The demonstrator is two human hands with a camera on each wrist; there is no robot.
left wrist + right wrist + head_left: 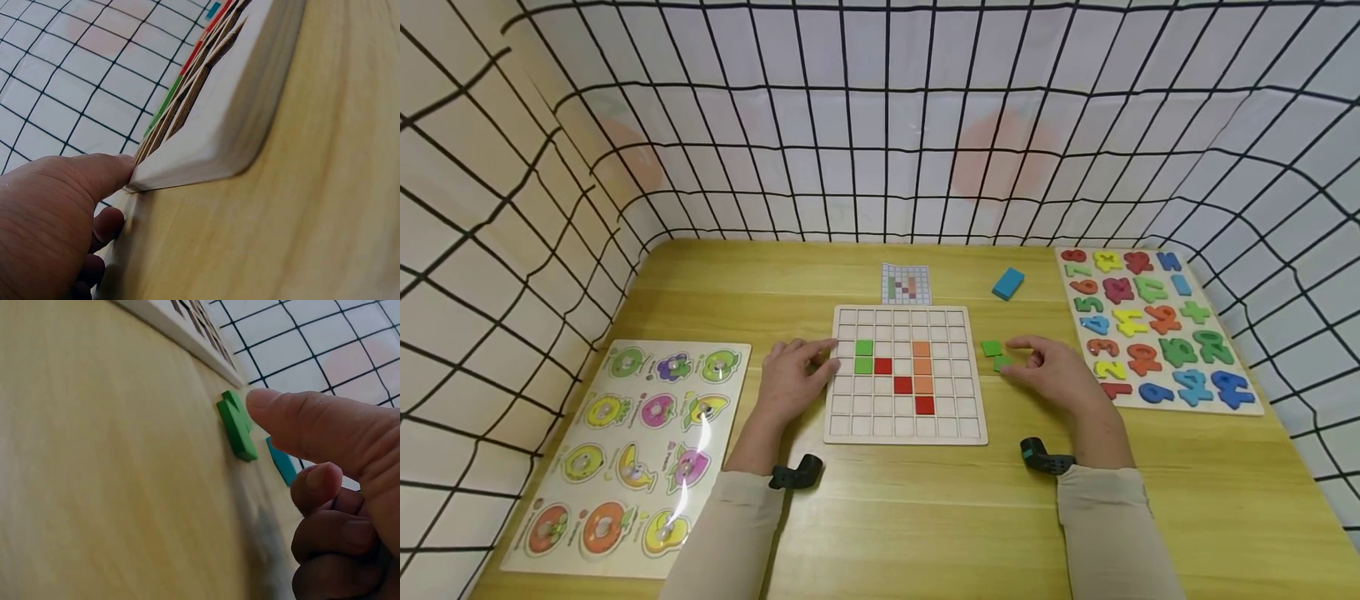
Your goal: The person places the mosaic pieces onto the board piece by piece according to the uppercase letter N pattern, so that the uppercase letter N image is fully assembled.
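Note:
A white grid board (880,431) lies flat in the middle of the table. Two green tiles (863,357), three red tiles (902,385) and three orange tiles (921,367) sit in its cells. At the board's left edge, my left hand (792,379) touches the rim with thumb and forefinger. My right hand (1056,375) is beside two loose green tiles (992,347) right of the board. Its thumb and forefinger are spread apart, the thumb at the nearer loose tile (237,428); whether it touches is unclear. The other right fingers curl inward.
A patterned grid card (906,284) lies behind the board, and a blue block (1008,284) to its right. The fruit puzzle board (625,458) is at left, the number puzzle board (1157,333) at right. Black wire mesh (865,175) encloses the back and sides.

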